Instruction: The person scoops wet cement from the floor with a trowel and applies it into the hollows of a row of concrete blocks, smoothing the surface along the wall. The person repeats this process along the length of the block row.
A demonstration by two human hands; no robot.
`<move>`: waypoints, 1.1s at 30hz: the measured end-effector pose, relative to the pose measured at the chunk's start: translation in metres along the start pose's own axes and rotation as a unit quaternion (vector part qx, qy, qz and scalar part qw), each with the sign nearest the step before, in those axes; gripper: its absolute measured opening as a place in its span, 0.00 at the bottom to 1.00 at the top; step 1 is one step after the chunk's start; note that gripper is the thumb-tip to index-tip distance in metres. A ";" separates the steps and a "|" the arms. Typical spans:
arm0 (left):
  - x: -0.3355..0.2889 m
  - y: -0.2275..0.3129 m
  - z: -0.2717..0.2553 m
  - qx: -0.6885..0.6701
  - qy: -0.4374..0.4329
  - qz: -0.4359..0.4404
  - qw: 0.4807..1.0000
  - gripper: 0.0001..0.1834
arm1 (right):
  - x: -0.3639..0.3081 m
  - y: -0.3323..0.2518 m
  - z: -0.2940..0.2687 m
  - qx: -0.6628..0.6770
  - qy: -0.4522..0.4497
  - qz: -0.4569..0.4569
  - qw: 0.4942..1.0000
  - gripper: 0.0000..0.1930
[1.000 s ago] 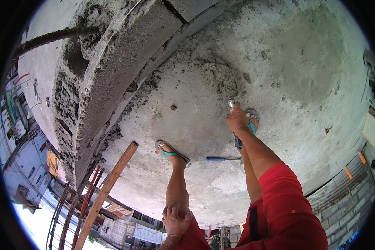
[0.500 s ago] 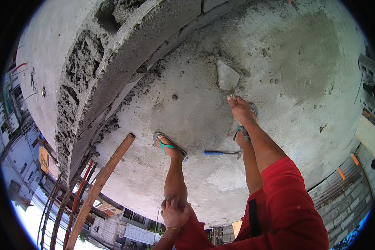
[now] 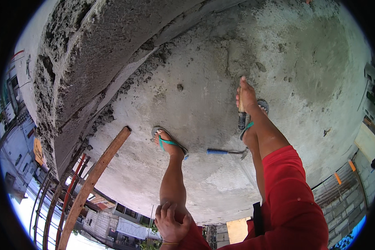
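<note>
My right hand is closed round the wooden handle of a trowel, above my right foot. Its blade, a pointed metal plate half a second ago, cannot be made out now. Just beyond the hand lies a patch of wet mortar on the concrete floor. My left hand rests on my bent left knee, fingers spread and holding no tool. Between my feet lies a hammer with a blue grip, its head beside my right foot.
A rough concrete block wall curves along the left, with mortar crumbs at its base. Nearer, a wooden pole leans beside several bars. A damp patch darkens the floor at the far right. My feet wear flip-flops.
My right hand has moved slightly up and turned, so the trowel's handle now shows and its blade no longer does. My left hand stays on the knee. The view has shifted a little.
</note>
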State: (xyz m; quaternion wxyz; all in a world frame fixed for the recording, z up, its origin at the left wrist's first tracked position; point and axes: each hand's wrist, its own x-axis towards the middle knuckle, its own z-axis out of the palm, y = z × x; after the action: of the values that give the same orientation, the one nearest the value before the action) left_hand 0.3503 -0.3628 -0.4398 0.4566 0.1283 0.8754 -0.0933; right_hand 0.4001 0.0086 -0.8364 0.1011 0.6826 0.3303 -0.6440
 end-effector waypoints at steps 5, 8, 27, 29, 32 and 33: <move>-0.008 -0.001 0.007 -0.027 0.031 0.013 0.999 0.30 | -0.054 -0.068 -0.012 -0.124 -0.092 -0.007 0.988 0.31; -0.016 -0.001 0.013 -0.073 0.014 -0.026 0.997 0.30 | -0.109 -0.092 -0.022 -0.166 -0.166 -0.020 0.972 0.31; -0.044 -0.172 0.027 -0.586 0.059 -0.190 0.786 0.34 | -0.626 -0.148 0.217 -0.640 -0.318 -0.011 0.699 0.15; -0.049 -0.206 0.031 -0.628 0.090 -0.173 0.753 0.31 | -0.665 -0.144 0.281 -0.665 -0.341 -0.024 0.664 0.16; -0.070 -0.256 0.045 -0.721 0.075 -0.195 0.660 0.26 | -0.722 -0.128 0.373 -0.674 -0.358 -0.006 0.646 0.16; -0.078 -0.273 0.053 -0.756 0.057 -0.211 0.617 0.24 | -0.739 -0.121 0.401 -0.668 -0.372 -0.004 0.644 0.16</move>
State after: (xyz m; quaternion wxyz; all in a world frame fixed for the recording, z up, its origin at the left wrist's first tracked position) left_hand 0.3499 -0.6474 -0.3926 0.3095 -0.4455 0.6639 0.5148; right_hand 0.0397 -0.3622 -0.1625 0.6413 0.1316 0.6085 -0.4484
